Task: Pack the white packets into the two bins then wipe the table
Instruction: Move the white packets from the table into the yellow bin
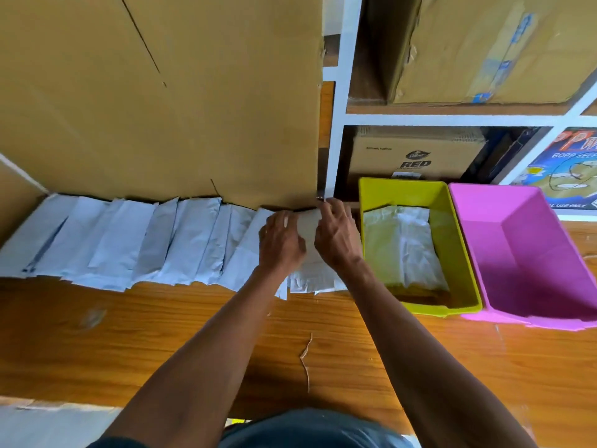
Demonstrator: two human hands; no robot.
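At row's right end, left hand (280,240) and right hand (336,236) curl onto one packet (308,221) — I'd lift it clear of its neighbours, then lay it flat in the yellow bin (416,305); pink bin (517,305) empty.

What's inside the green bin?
White packets lie in the green bin, covering most of its floor. A bare strip shows at the near end. Anything beneath them is hidden.

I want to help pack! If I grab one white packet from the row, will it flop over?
Probably a bit: the white packets look thin and creased. They seem light. Their surface looks smooth, so one may slide; both hands hold one here.
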